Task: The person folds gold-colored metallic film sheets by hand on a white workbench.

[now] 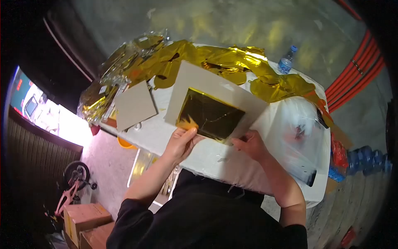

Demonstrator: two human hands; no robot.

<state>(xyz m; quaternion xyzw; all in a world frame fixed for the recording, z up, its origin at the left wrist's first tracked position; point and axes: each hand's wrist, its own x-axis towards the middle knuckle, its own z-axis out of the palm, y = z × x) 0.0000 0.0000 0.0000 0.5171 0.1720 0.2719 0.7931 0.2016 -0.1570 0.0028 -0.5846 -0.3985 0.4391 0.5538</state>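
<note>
A table (153, 135) under a white covering stands in a dim room, with a grey surface beyond its far side catching yellow glints and red pipes (358, 66) running along the far right. Crumpled gold foil (286, 87) lies strung along the far edge, meeting a heap of crinkled clear wrapping (93, 99) at the far left. A blue-capped water bottle (286, 64) stands at the far right, and clear plastic bags (298, 137) cover the table's right end. On the left lies a square grey board (134, 106); past that side, bright light falls on the floor near a bicycle (74, 182) and cardboard boxes (87, 216). Both bare forearms reach in from the near side, elbows bent and spread. The left hand (180, 145) has its thumb pressed over the near left corner of a gold sheet (211, 114), fingers curled beneath, pinching it closed. The right hand (253, 145) is at the near right corner, thumb and curled fingers drawn close together; whether they grip the edge I cannot tell. The sheet lies against a larger pale board (203, 79) over the table's middle, glossy, dark amber, brighter along its far edge, and crossed by thin branching lines.
</note>
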